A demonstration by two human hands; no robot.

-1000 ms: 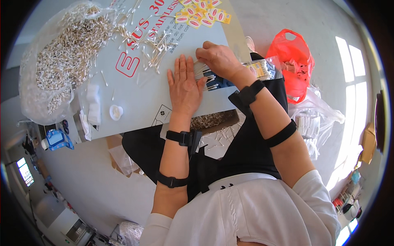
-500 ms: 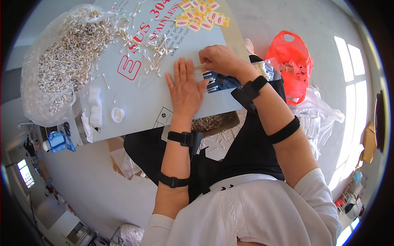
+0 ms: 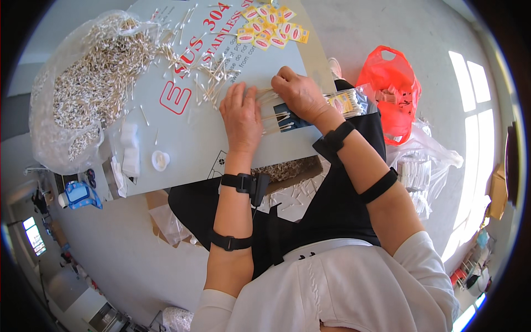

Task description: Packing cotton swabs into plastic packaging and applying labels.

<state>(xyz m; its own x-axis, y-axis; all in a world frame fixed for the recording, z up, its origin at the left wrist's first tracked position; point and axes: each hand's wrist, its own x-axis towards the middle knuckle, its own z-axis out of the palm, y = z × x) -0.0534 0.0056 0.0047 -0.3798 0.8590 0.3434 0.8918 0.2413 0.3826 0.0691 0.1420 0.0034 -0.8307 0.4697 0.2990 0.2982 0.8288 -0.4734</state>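
My right hand (image 3: 300, 98) is closed in a pinch on thin cotton swabs (image 3: 267, 93) that stick out toward the left. Close by, my left hand (image 3: 242, 120) rests on the table with its fingers stretched forward and slightly bent, touching the other ends of the swabs. Between the hands, several more swabs (image 3: 272, 117) lie side by side with their white tips over a dark blue patch (image 3: 296, 123). Just right of my right wrist is a clear pack of swabs (image 3: 347, 103) with a yellow label. What lies under my left palm is hidden.
A big clear bag of swabs (image 3: 91, 77) stands at the left of the table (image 3: 182, 146), with loose swabs (image 3: 213, 74) beside it. Yellow-and-white labels (image 3: 271, 26) lie at the far edge. A small white cup (image 3: 160, 160) is near left, a red bag (image 3: 390, 91) at right.
My left hand has shifted slightly left, its fingers drawn closer together and more bent. My right hand has moved down a little, still pinching, and more of the swabs between the hands show.
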